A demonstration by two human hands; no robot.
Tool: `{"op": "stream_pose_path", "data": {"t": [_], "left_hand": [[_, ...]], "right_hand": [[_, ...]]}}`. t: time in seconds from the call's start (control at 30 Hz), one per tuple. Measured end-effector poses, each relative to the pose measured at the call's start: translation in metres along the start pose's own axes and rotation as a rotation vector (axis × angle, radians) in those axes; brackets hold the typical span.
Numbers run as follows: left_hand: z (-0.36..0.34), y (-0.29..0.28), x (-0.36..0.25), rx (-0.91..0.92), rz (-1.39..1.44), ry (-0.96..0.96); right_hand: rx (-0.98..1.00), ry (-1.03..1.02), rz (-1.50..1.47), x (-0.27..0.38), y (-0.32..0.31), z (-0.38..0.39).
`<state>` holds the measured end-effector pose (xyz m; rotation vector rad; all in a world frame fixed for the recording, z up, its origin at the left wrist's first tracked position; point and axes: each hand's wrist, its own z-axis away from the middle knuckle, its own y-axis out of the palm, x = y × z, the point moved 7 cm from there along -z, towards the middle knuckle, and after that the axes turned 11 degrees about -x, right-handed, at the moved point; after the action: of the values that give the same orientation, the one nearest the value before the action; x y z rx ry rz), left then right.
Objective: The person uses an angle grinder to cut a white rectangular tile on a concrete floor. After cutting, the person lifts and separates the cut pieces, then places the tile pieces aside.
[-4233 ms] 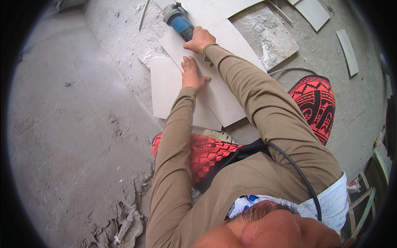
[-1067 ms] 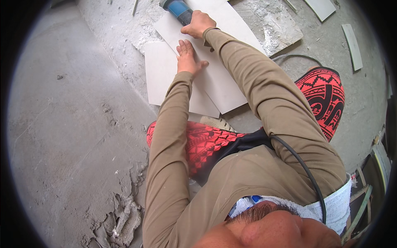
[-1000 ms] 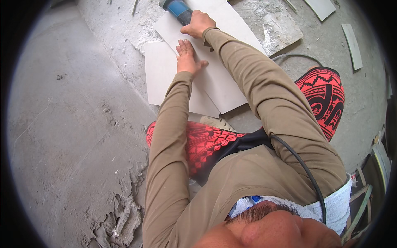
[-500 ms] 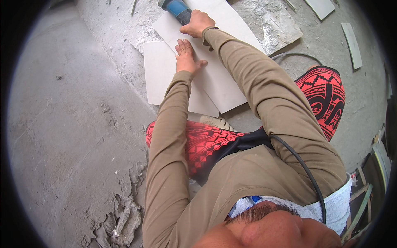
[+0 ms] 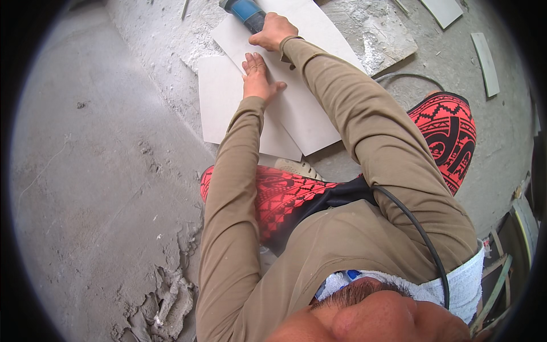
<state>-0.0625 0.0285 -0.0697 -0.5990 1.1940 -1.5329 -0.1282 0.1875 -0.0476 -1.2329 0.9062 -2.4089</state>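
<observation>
At the top of the view my right hand [image 5: 276, 31] is wrapped round the blue and black body of an angle grinder [image 5: 246, 12]. The grinder's metal head is partly cut off by the upper edge, so its disc cannot be seen. It sits over a long pale tile [image 5: 310, 108]. Fingers stretched out, my left hand [image 5: 258, 81] presses flat on that tile near its left edge. A second pale tile [image 5: 219, 105] lies partly under the first, below and to the left.
A dusty white board [image 5: 376, 40] lies right of the tiles. Farther right are two tile pieces, one a narrow strip [image 5: 485, 64]. A dark cable [image 5: 419, 239] passes over my right arm. Crumbled mortar [image 5: 165, 305] lies at lower left, and a stack of items [image 5: 507, 268] at lower right.
Almost nothing differs. The grinder and my right hand sit very slightly farther right in the picture; my left hand stays flat on the tile.
</observation>
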Motion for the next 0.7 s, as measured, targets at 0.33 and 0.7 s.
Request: {"op": "stream_pose_path", "data": {"t": [0.33, 0.7], "left_hand": [[0.0002, 0.0000, 0.0001, 0.016, 0.001, -0.013], [0.0004, 0.0036, 0.0021, 0.022, 0.009, -0.023]], "right_hand": [[0.018, 0.009, -0.023, -0.0008, 0.0020, 0.0008], [0.021, 0.003, -0.030, -0.0037, 0.0061, -0.0001]]}}
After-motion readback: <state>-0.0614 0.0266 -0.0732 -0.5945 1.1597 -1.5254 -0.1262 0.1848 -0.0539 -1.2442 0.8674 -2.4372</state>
